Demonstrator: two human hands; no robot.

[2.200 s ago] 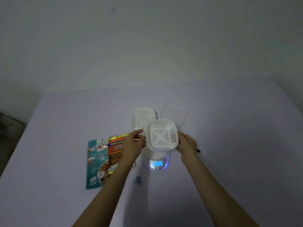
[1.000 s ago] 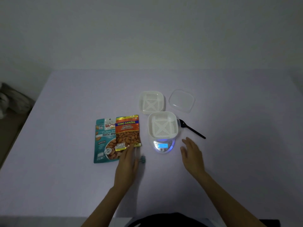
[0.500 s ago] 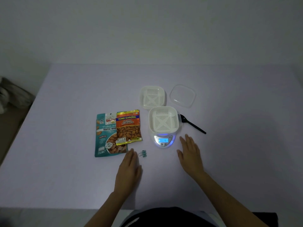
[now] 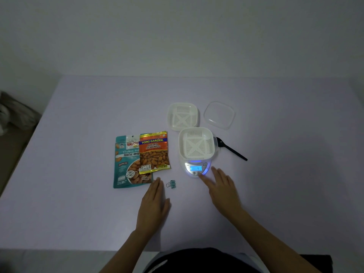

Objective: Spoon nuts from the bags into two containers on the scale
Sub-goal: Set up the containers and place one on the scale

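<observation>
The step in hand is judged to be the zeroing of the small white digital scale with a blue lit display (image 4: 196, 168). Its front edge, below the display, is being touched by a fingertip of the right hand (image 4: 221, 187), whose fingers are being held straight, gripping nothing. The left hand (image 4: 152, 203) is being rested flat on the pale lilac counter (image 4: 78, 134), fingers straight, nothing held, just beside a small teal binder clip (image 4: 171, 184).

A white square perforated plastic container (image 4: 196, 143) is being carried on the scale platform; no nuts are visible in it. A second, matching container (image 4: 182, 116) is lying on the counter just behind it, likewise without nuts, with a clear square plastic lid (image 4: 219, 114) to its right.

The nuts are being kept in two bags left of the scale: a teal pouch of roasted almonds (image 4: 126, 164), partly overlapped by an orange-and-red packet of salted almonds (image 4: 154, 152). Whether either is open cannot be told.

A black plastic spoon (image 4: 231, 149) is lying right of the scale, its bowl partly hidden behind the container. The next move is judged to call for a bag to be opened and the spoon to be taken up.
</observation>
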